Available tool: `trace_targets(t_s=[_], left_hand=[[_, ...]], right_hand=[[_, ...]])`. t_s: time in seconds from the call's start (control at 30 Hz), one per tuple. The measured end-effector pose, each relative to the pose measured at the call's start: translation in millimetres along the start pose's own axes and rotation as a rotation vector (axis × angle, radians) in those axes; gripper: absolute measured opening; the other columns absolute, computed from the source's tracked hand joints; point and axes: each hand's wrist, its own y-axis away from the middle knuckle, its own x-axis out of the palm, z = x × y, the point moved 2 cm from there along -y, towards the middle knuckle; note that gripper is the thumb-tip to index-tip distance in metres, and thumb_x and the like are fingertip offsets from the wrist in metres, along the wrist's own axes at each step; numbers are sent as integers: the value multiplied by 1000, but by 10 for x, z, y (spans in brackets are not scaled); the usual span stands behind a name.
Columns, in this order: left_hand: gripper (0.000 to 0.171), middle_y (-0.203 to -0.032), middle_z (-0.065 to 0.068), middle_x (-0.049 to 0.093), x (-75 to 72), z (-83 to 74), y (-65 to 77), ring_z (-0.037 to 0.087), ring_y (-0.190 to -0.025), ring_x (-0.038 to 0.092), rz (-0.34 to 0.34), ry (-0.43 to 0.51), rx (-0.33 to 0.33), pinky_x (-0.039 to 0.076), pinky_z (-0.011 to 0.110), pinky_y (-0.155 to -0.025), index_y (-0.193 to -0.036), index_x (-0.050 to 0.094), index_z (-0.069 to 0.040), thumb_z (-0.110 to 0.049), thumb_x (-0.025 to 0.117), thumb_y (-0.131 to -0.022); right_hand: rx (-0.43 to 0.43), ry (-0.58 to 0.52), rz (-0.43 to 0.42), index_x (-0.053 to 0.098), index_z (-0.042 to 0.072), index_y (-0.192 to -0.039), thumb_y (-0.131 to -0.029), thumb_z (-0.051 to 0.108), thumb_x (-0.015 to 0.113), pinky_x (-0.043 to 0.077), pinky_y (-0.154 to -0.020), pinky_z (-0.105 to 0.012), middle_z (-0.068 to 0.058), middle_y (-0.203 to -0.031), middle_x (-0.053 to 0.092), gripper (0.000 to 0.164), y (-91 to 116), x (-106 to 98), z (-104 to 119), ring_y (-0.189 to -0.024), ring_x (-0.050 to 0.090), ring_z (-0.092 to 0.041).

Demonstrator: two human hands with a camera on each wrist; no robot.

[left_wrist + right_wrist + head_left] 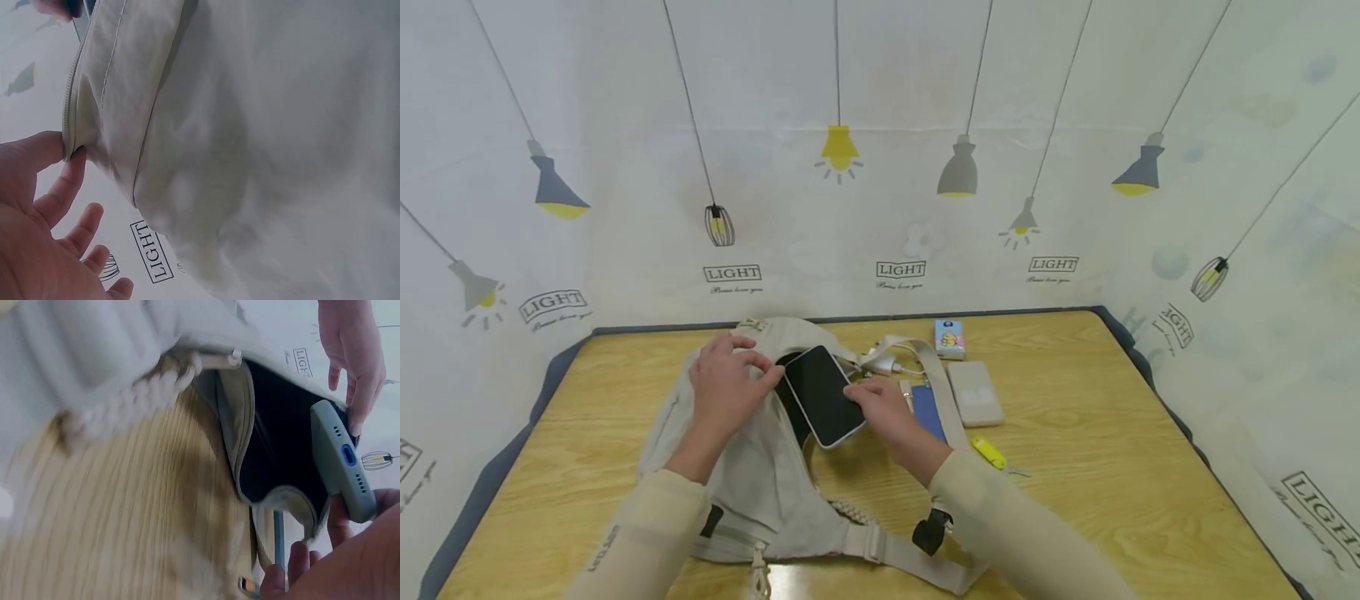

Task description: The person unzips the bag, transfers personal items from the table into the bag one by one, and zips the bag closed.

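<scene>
A beige sling bag [737, 492] lies on the wooden table with its zipped mouth spread, showing a dark lining [275, 431]. My left hand [730, 387] pinches the zippered edge of that mouth between thumb and forefinger; in the left wrist view the other fingers of this hand [37, 219] are loosely bent below the fabric [250, 156]. With its thumb on the near side, my right hand [891, 417] grips a smartphone [822, 396] by one edge. The phone is tilted, black screen facing up, at the bag's mouth. Its pale green case [331, 450] and charging port show in the right wrist view.
Right of the bag lie a small blue box [949, 337], a pale rectangular block [975, 393], a blue card holder [928, 410] and a key with a yellow tag [989, 452]. The bag's strap [951, 408] loops among them, near a black buckle [931, 532]. Lamp-printed sheeting [775, 150] encloses the table.
</scene>
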Motion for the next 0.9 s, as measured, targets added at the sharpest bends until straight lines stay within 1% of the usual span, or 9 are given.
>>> trace_targets(t_s=[0.07,0.1,0.27,0.3,0.33,0.5,0.6,0.73,0.9], left_hand=[[22,-129,13,55,1,-3,18,41,-134,34,22,-26,2,23,65,-105,-80,73,-9,-30,69,-85],[21,-129,14,55,5,1,29,41,-135,34,28,-38,7,23,65,-104,-81,73,-10,-30,69,-85],[19,-129,15,53,38,36,95,42,-133,34,76,-112,22,24,68,-102,-84,72,-12,-31,68,-85],[19,-129,16,53,43,43,113,42,-134,33,90,-129,21,24,68,-102,-83,72,-13,-31,68,-85],[19,-129,16,54,51,51,130,42,-135,32,107,-147,18,24,68,-102,-81,72,-13,-32,67,-85],[24,-125,14,59,78,45,224,39,-137,32,132,-205,35,24,68,-103,-71,71,-16,-32,64,-87],[25,-122,11,61,72,-8,259,37,-134,36,92,-199,80,24,66,-104,-66,71,-18,-31,64,-86],[24,-119,9,62,45,-104,285,34,-130,39,24,-137,122,25,62,-104,-63,70,-17,-29,67,-84],[24,-120,7,61,20,-187,286,33,-133,37,-8,-61,111,24,60,-106,-66,71,-16,-31,69,-84]], right_hand=[[39,-40,16,70,4,-114,-95,28,56,39,-107,-49,-13,-133,57,33,-14,60,-8,-129,48,-33],[53,-64,23,71,4,-104,-95,27,56,40,-103,-47,-11,-119,63,29,-21,86,-12,-117,56,-30],[130,-159,27,70,3,-98,-91,28,58,42,-95,-44,-2,-91,59,28,-55,208,-20,-84,50,-17],[138,-180,23,70,3,-99,-91,27,59,42,-96,-44,-2,-92,59,28,-59,232,-15,-83,50,-17],[152,-197,15,69,1,-108,-90,27,59,42,-98,-44,-3,-99,59,34,-65,254,-11,-88,50,-17],[180,-231,-11,67,2,-108,-90,28,61,39,-89,-41,-2,-96,52,32,-98,310,18,-84,44,-19],[186,-231,-27,65,3,-109,-91,29,62,40,-95,-42,-6,-113,54,32,-120,310,39,-94,47,-21],[184,-222,-54,63,2,-115,-88,32,64,40,-102,-43,-12,-135,49,40,-158,302,95,-111,49,-25],[184,-232,-117,65,1,-113,-84,34,67,41,-102,-42,-12,-135,51,44,-247,306,137,-115,50,-29]])
